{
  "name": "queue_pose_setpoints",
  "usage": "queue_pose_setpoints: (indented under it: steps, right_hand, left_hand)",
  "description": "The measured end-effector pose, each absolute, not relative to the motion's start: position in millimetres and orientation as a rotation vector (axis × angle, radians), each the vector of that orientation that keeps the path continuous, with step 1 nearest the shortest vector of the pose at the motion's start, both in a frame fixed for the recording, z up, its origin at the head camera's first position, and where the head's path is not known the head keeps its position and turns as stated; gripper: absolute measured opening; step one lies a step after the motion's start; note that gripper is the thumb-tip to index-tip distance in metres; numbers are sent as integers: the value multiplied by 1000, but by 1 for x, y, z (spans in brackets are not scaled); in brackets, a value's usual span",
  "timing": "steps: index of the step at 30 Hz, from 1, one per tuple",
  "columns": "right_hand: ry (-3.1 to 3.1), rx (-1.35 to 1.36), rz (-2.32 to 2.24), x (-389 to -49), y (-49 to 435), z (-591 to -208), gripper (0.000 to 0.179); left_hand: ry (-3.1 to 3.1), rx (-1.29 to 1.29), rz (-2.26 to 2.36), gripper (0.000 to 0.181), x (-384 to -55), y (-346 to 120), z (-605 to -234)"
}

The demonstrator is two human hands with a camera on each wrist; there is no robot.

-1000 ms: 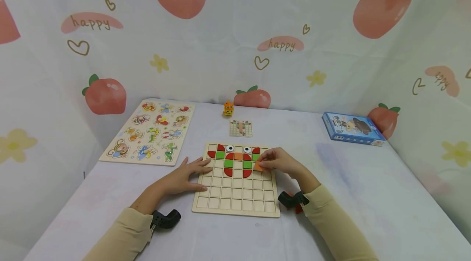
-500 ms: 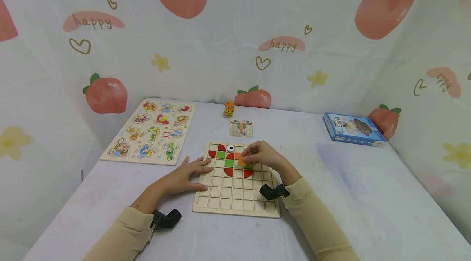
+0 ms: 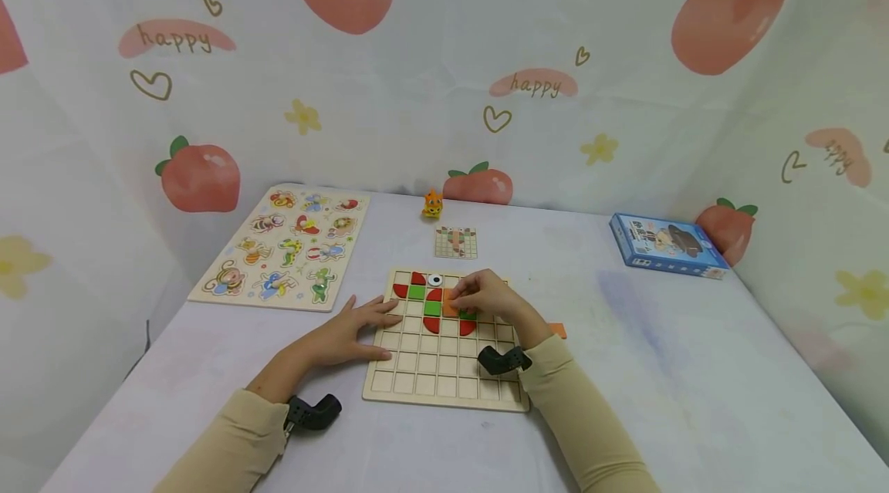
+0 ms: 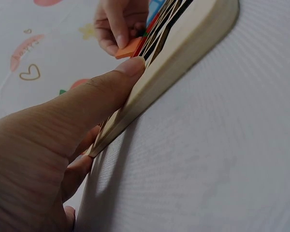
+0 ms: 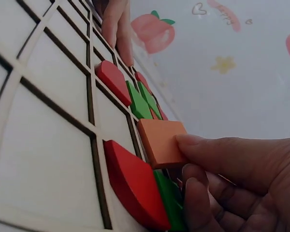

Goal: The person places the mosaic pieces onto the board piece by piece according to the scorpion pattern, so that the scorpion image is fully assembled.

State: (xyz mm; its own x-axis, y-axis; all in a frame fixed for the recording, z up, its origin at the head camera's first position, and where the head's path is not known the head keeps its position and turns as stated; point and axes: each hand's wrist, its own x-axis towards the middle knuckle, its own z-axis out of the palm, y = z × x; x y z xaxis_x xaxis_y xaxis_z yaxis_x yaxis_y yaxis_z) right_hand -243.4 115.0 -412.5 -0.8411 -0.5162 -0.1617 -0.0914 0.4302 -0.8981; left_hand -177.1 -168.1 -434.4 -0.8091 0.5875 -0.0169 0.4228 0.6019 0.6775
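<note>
A wooden grid board point(image 3: 437, 386) lies on the table with red, green and eye-marked pieces set in its upper cells. My right hand point(image 3: 495, 302) pinches an orange square tile point(image 5: 162, 142) between thumb and fingers. In the right wrist view that tile is tilted, its lower edge at a cell between a red piece point(image 5: 135, 186) and green pieces point(image 5: 139, 100). The hand hides the board's upper right pieces in the head view. Along the board's left edge rests my left hand point(image 3: 350, 335), fingers spread, its thumb on the rim in the left wrist view.
Behind the board lies a small pattern card point(image 3: 456, 243), with an orange toy figure point(image 3: 432, 204) beyond it. An insect puzzle board point(image 3: 285, 246) is at the back left, a blue box point(image 3: 668, 244) at the back right. Another orange piece point(image 3: 558, 330) shows beside my right wrist.
My right hand has carried the orange tile leftward from the board's right side to the middle column, then lowered it slightly. The left hand has stayed in place.
</note>
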Motion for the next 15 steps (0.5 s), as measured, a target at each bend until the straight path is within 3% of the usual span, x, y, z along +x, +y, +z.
queue_pose_setpoints:
  steps: [15]
  right_hand:
    - [2327, -556, -1330, -242, 115, -416, 15]
  left_hand:
    - [2590, 837, 1002, 67, -177, -168, -434]
